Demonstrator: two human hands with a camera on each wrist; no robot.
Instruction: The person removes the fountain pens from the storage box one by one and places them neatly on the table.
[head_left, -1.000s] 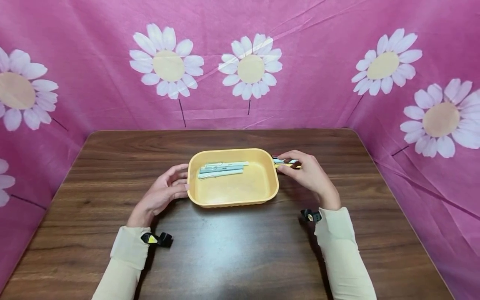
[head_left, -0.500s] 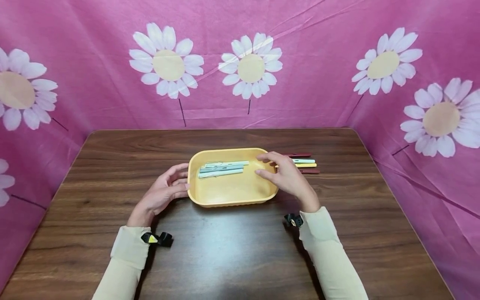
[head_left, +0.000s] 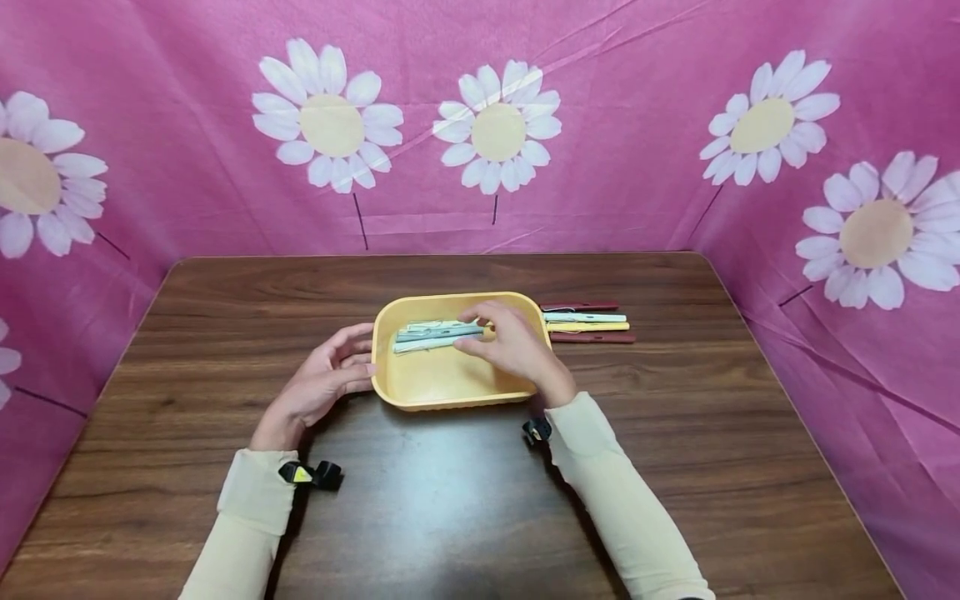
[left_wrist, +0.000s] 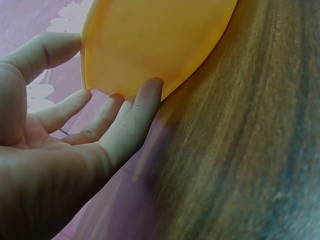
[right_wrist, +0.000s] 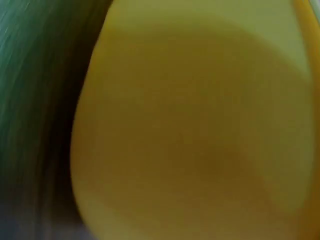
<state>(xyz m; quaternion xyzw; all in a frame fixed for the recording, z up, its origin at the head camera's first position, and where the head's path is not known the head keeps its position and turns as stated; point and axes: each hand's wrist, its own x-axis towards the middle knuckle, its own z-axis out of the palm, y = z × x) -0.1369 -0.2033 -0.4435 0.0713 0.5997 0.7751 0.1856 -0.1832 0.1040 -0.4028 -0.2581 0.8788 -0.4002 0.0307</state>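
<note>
Leftward over the yellow tray point(head_left: 431, 405), the right hand point(head_left: 517, 342) has moved from its right rim to above its interior. Its thumb and fingers are apart, to either side of the right ends of the mint and grey-blue pens point(head_left: 442, 336) lying inside; I cannot tell whether they touch. Across the tray, the left hand point(head_left: 326, 375) rests at the left end, fingers spread, fingertips against the outer wall and thumb by the rim. Just right of the tray, two dark red pens point(head_left: 600, 338), with a mint pen point(head_left: 600, 317) and a yellow pen point(head_left: 600, 327) between them, lie side by side on the dark wood-grain worktop point(head_left: 420, 525). Pink cloth point(head_left: 420, 92) printed with white daisies stands behind the far edge and along both sides.
</note>
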